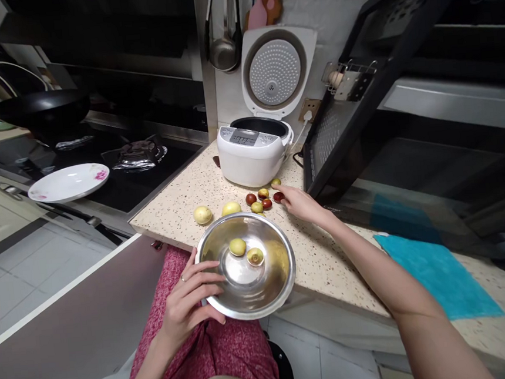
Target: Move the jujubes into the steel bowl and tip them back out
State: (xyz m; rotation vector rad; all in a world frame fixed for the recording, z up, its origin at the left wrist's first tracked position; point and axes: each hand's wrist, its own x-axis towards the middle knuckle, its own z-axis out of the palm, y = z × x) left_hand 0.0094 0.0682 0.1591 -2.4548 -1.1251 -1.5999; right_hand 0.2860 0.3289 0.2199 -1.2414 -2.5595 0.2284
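Note:
My left hand [191, 298] grips the left rim of a shiny steel bowl [280, 252], its fingers over the inside and the thumb beneath. The bowl tilts toward me at the counter's edge. Two yellow-green jujubes [237, 247] lie inside it. My right hand [300, 202] reaches over the counter with index finger stretched out and thumb apart. Its fingertips are at a green jujube [275, 183] and a dark red jujube [278, 197], both on the counter. Several more red and green jujubes [250, 199] lie left of it. Two larger pale yellow round fruits [202, 214] sit farther left.
A white rice cooker [250, 160] stands behind the fruit with its lid [275, 72] up. At left is a gas stove with a black wok [42, 107] and a white plate [70, 183]. A turquoise cloth [439, 273] lies at right, below a dark oven-like appliance [435, 156].

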